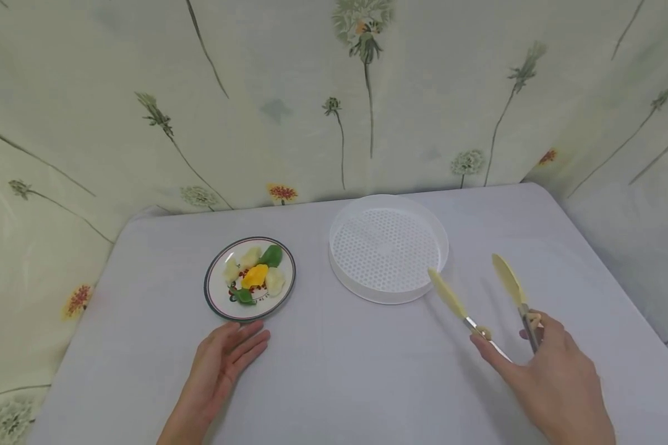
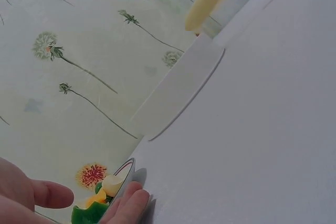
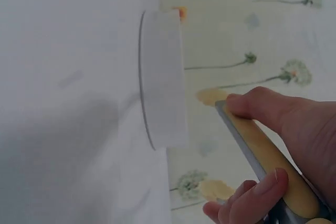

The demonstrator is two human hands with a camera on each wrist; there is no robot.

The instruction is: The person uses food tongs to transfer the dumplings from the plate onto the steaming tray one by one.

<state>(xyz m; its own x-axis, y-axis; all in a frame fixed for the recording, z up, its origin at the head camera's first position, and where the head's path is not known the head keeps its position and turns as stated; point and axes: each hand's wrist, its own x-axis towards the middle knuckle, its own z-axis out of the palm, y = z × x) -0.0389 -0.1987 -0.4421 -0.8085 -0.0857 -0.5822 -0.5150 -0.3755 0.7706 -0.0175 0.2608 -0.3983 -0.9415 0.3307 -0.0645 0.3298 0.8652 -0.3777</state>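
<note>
My right hand [image 1: 551, 364] grips spread yellow-tipped steel tongs [image 1: 481, 296]; my left hand [image 1: 225, 358] lies flat.

The tongs' long axis points away from me and leftward, one tip over the near rim of the white perforated plastic tray [image 1: 388, 247]. My left fingers touch the rimmed plate of dumplings [image 1: 250, 277] on the white table [image 1: 339, 371], far left of the tongs.
</note>
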